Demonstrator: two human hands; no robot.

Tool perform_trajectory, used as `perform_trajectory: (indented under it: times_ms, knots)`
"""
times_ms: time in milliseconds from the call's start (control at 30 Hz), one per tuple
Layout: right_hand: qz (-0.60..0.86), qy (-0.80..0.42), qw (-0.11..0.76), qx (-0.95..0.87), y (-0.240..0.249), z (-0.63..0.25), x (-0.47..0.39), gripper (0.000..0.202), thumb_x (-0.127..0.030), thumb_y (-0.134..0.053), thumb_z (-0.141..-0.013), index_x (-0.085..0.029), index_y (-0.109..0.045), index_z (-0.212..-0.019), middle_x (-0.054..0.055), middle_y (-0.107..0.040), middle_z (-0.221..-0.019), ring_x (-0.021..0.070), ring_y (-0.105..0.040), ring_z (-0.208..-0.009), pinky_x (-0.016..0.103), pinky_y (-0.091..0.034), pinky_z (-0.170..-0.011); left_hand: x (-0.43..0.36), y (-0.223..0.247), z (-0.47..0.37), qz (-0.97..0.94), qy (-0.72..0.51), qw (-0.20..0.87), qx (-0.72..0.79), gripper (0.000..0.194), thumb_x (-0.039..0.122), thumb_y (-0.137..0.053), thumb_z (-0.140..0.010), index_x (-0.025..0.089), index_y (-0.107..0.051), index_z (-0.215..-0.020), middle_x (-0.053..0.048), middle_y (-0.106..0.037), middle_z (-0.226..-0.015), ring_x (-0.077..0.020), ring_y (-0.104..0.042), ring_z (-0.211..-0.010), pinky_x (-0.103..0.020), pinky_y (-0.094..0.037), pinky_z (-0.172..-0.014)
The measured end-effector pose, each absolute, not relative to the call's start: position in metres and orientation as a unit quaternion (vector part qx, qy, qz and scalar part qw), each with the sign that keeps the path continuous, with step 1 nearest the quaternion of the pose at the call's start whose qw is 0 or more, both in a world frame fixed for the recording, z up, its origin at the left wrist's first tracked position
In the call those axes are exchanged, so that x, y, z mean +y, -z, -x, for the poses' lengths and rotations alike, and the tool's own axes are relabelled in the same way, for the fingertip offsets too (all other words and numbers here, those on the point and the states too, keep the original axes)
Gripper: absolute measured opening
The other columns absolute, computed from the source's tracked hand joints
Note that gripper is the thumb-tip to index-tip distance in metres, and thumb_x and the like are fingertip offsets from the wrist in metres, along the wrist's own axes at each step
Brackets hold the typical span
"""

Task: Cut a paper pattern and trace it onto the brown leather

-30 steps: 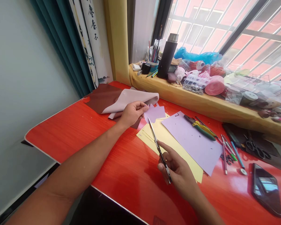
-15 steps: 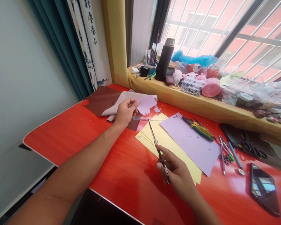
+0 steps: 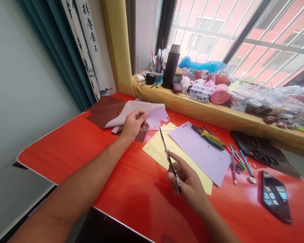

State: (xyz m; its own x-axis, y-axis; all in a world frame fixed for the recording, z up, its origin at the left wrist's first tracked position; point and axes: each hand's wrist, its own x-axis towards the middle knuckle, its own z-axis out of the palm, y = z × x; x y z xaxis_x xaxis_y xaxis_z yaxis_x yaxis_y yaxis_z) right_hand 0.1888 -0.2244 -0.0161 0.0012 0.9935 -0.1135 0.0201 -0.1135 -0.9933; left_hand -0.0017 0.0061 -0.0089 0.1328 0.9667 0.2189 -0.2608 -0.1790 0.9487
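Observation:
My left hand (image 3: 134, 125) pinches a cut piece of purple paper (image 3: 155, 117) with a jagged lower edge, held over the far left part of the table. In my right hand (image 3: 186, 179) is a pair of slim scissors (image 3: 164, 145), seen edge-on, with silver blades and dark handles. Their tip points up and away, just below the purple piece and apart from it. Beneath the blades lie yellow sheets (image 3: 152, 146). A larger purple sheet (image 3: 200, 152) with small dark bits on it overlaps them.
Brown sheets (image 3: 106, 111) and a pale curled sheet lie behind my left hand on the red table (image 3: 73, 152). To the right are pliers (image 3: 210, 138), pencils (image 3: 234, 165), black scissors (image 3: 263, 157) and a phone (image 3: 276, 197). A thermos (image 3: 171, 67) stands on the cluttered sill.
The view has turned slightly right, so most things sit a little further left. The purple piece has tilted a little in my left hand. Both hands keep their holds.

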Motion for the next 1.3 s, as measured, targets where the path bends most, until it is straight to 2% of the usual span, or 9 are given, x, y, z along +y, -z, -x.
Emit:
perform_trajectory:
  times_ms: [333,633,867,1300]
  knots:
    - [0.537,-0.531,0.406,-0.515,0.007,-0.19,-0.226,0.072,-0.059,-0.071,-0.101,-0.032,-0.051,-0.164,-0.003,-0.05,-0.086,0.0123,-0.045,-0.058,0.031,-0.044,-0.057,0.014,0.011,0.004,-0.502,-0.582,0.536,0.349,0.048,0.062,-0.09,-0.075,0.019,-0.07,-0.082,0.003,-0.062,-0.064,-0.0097,-0.052,-0.053,-0.023,-0.041,-0.049]
    - [0.547,-0.52,0.35,-0.556,0.009,-0.189,-0.228,0.07,-0.057,-0.071,-0.101,-0.033,-0.052,-0.164,-0.003,-0.048,-0.084,0.0136,-0.043,-0.061,0.031,-0.04,-0.061,0.02,0.009,0.008,-0.513,-0.574,0.526,0.362,0.048,0.062,-0.09,-0.072,0.019,-0.071,-0.081,0.004,-0.058,-0.06,-0.0104,-0.048,-0.052,-0.024,-0.036,-0.045]
    - [0.551,-0.492,0.354,-0.574,0.01,-0.189,-0.228,0.069,-0.059,-0.071,-0.099,-0.032,-0.056,-0.161,-0.001,-0.049,-0.084,0.0166,-0.044,-0.067,0.032,-0.042,-0.063,0.021,0.01,0.011,-0.537,-0.559,0.517,0.363,0.044,0.061,-0.089,-0.075,0.02,-0.074,-0.081,0.003,-0.06,-0.061,-0.0105,-0.047,-0.051,-0.025,-0.036,-0.046]
    - [0.539,-0.504,0.36,-0.571,0.011,-0.19,-0.228,0.069,-0.056,-0.069,-0.101,-0.034,-0.052,-0.164,-0.002,-0.05,-0.084,0.0164,-0.045,-0.064,0.033,-0.042,-0.062,0.027,0.023,0.011,-0.549,-0.551,0.527,0.341,0.043,0.062,-0.088,-0.078,0.021,-0.075,-0.084,0.002,-0.061,-0.064,-0.011,-0.051,-0.054,-0.025,-0.04,-0.05]
